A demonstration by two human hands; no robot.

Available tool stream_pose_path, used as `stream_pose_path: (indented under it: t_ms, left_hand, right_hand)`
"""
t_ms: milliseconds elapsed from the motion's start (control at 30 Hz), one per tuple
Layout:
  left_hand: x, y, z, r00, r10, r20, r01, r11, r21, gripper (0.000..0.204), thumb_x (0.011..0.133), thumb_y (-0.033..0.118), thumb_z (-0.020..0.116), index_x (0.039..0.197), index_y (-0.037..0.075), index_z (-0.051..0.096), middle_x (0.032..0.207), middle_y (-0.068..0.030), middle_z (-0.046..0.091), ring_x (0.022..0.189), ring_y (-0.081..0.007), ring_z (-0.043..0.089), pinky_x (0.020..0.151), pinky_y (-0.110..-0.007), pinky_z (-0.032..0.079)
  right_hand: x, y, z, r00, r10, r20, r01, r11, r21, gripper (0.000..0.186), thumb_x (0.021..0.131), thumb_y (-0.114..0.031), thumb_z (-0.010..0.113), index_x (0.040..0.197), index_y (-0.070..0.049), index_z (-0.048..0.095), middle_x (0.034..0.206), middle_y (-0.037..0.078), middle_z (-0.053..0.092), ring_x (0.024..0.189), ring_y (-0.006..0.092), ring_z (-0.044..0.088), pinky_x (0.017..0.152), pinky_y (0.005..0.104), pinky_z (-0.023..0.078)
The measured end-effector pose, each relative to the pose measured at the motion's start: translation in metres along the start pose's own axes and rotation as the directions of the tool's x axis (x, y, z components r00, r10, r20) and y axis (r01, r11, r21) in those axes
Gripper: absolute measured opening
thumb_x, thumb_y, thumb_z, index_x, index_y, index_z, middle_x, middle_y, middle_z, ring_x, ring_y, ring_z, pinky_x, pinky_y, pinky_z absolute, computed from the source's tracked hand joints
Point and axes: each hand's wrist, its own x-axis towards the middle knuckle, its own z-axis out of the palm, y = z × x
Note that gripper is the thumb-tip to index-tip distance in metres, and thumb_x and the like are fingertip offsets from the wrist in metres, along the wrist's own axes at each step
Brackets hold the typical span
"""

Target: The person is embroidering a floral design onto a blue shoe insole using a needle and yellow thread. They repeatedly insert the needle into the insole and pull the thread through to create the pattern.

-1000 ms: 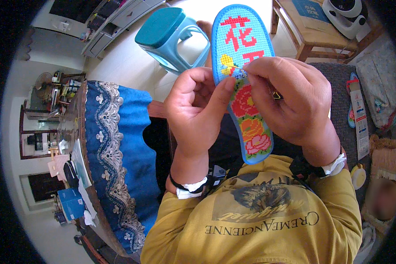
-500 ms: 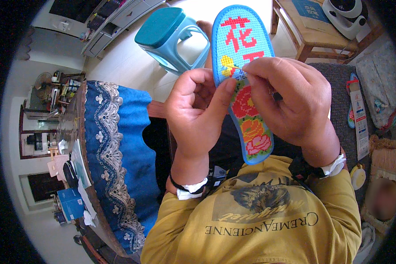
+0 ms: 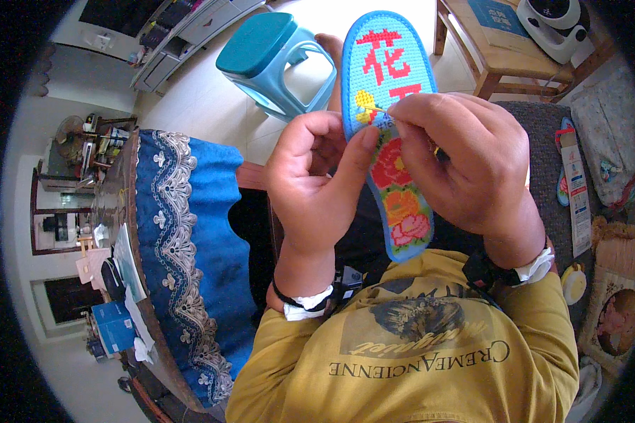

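A blue-edged embroidered insole (image 3: 386, 56) is held up in front of my chest, toe end away from me. Red stitched characters fill its upper part, a small yellow patch its middle, and red, orange and pink flowers its lower part. My left hand (image 3: 317, 176) grips the insole's left edge, thumb on the face and fingers curled behind. Over the right side, my right hand (image 3: 469, 158) pinches a thin yellowish strand (image 3: 376, 108), needle or thread, which runs to the yellow patch. The fingers hide part of the insole's right half.
At left stands a table with a blue lace-trimmed cloth (image 3: 226, 211). A teal stool (image 3: 261, 46) is beyond my left hand. Far right, a wooden chair (image 3: 515, 60) bears a white appliance (image 3: 554, 28). Another insole (image 3: 563, 189) lies by a long package (image 3: 577, 201) on the dark grey seat (image 3: 536, 127).
The insole has tilted a little, its lower end shifting slightly left and up. My right hand has moved only slightly, still pinching at the yellow patch. My left grip stays the same.
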Motion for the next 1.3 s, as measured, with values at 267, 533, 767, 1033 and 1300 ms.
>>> stream_pose_path:
  t_ms: [267,533,767,1033,1300]
  left_hand:
    - [0.001,-0.015,0.001,0.966,0.254,0.04,-0.247,0.871,0.425,0.013,0.075,0.005,0.069,0.08,0.0,0.058,0.068,-0.003,0.061,0.058,-0.0056,0.056,0.05,-0.019,0.043]
    - [0.001,-0.014,-0.004,0.996,-0.059,0.071,0.054,0.996,0.067,0.012,0.082,0.007,0.063,0.087,-0.002,0.057,0.076,-0.0022,0.06,0.068,-0.0055,0.055,0.062,-0.018,0.044]
    - [0.005,-0.021,-0.002,0.993,-0.035,0.109,0.052,0.985,-0.163,0.011,0.083,0.007,0.061,0.089,-0.002,0.056,0.079,-0.0041,0.06,0.073,-0.0065,0.055,0.066,-0.019,0.044]
    - [0.001,-0.033,-0.002,0.97,-0.078,0.232,0.093,0.994,-0.051,0.014,0.084,0.005,0.058,0.098,0.0,0.056,0.089,-0.0032,0.059,0.081,-0.0082,0.053,0.075,-0.021,0.043]
    - [0.0,-0.035,0.003,0.968,-0.041,0.249,0.076,0.988,-0.134,0.016,0.087,0.006,0.054,0.102,0.001,0.053,0.094,-0.0041,0.058,0.086,-0.0092,0.053,0.079,-0.023,0.042]
  right_hand:
    - [0.006,0.002,0.01,0.978,0.185,0.095,-0.186,0.983,-0.002,0.012,0.07,-0.001,0.062,0.081,-0.004,0.057,0.064,0.011,0.056,0.058,0.0272,0.059,0.053,0.0314,0.047]
    - [0.005,0.014,0.011,0.993,0.11,-0.034,-0.102,0.979,0.179,0.006,0.072,-0.001,0.063,0.077,-0.002,0.059,0.071,0.008,0.055,0.061,0.0162,0.056,0.051,0.0267,0.043]
    - [-0.006,0.054,0.023,0.677,0.698,0.234,-0.514,0.22,0.829,0.019,0.083,-0.017,0.058,0.087,0.001,0.061,0.068,0.001,0.059,0.058,0.0071,0.053,0.053,0.02,0.043]
    - [-0.014,0.035,0.043,0.819,0.301,0.489,-0.359,-0.397,0.845,0.074,0.079,-0.015,0.061,0.14,-0.009,0.02,0.107,0.001,0.054,0.087,0.0078,0.053,0.076,0.0276,0.046]
    - [-0.02,0.032,0.057,0.848,0.305,0.434,-0.252,-0.49,0.835,0.066,0.087,-0.027,0.049,0.14,-0.008,0.016,0.116,0.0,0.053,0.088,0.0089,0.056,0.078,0.027,0.047]
